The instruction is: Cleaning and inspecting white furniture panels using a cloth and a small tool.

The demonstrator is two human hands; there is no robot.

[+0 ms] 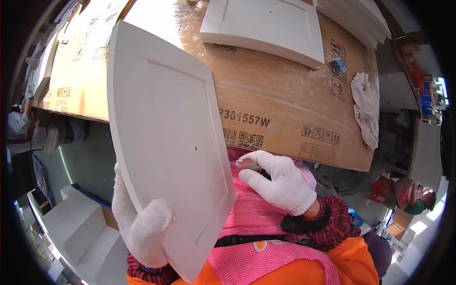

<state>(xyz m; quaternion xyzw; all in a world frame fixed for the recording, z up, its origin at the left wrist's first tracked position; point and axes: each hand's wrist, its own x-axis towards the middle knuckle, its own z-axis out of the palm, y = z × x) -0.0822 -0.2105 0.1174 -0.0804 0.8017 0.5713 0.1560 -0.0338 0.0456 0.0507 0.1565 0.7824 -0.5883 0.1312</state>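
Observation:
A white cabinet door panel (175,128) with a recessed centre and a small dark dot stands tilted on its edge in front of me. My left hand (149,232), in a white knit glove, is closed round its lower left edge, some fingers behind the panel. My right hand (282,183), gloved the same way, is just off the panel's right edge. Its fingers are curled toward the thumb around a small greyish-pink patch, too small to name. The panel hides part of the table and my apron (256,213).
A cardboard-covered table (289,114) lies ahead. On it are another white panel (266,28), a stack of white panels (356,19) at the far right, a whitish cloth (365,109) and a small blue scrap (338,65). White boxy pieces (90,223) stand lower left. People (420,199) are at both sides.

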